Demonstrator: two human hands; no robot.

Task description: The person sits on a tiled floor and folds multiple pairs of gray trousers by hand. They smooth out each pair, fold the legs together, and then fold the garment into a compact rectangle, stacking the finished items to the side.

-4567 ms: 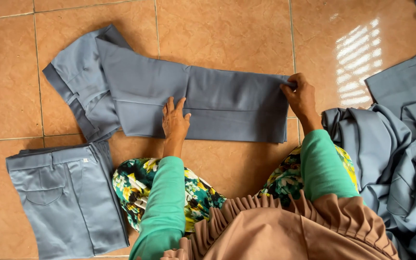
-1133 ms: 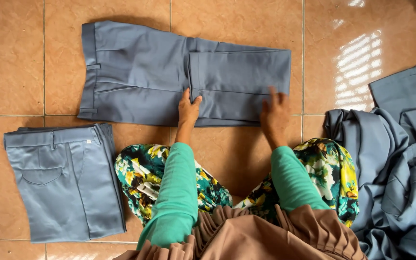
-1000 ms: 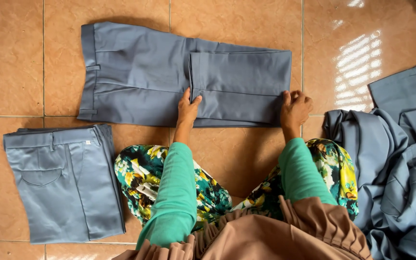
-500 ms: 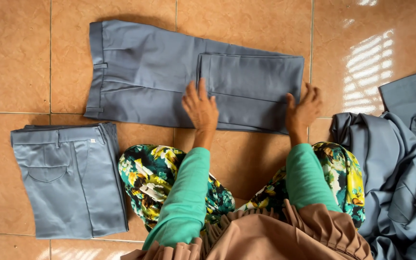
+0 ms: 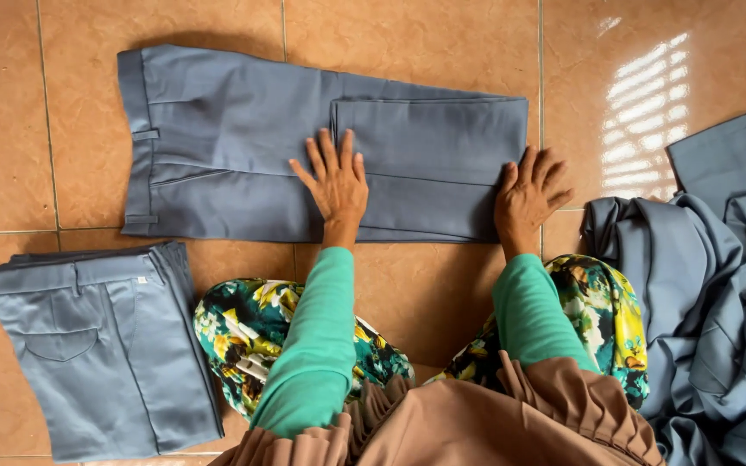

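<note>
Both hands have spread flat since half a second ago, when the right one curled at the fold's edge. Now the left hand (image 5: 336, 183) lies open, fingers fanned, at the centre of the frame on the trousers (image 5: 243, 147), beside the inner edge of the folded-over leg. Right hand (image 5: 528, 194), also open and gripping nothing, presses the fold's right end, at centre right. These trousers lie across the upper middle of the tiled floor (image 5: 10, 103), waistband to the left, legs doubled back once. Judging by the folded pair (image 5: 97, 345) at lower left, one more fold seems left. A heap of grey cloth (image 5: 701, 293) sits unfolded at the right edge.
</note>
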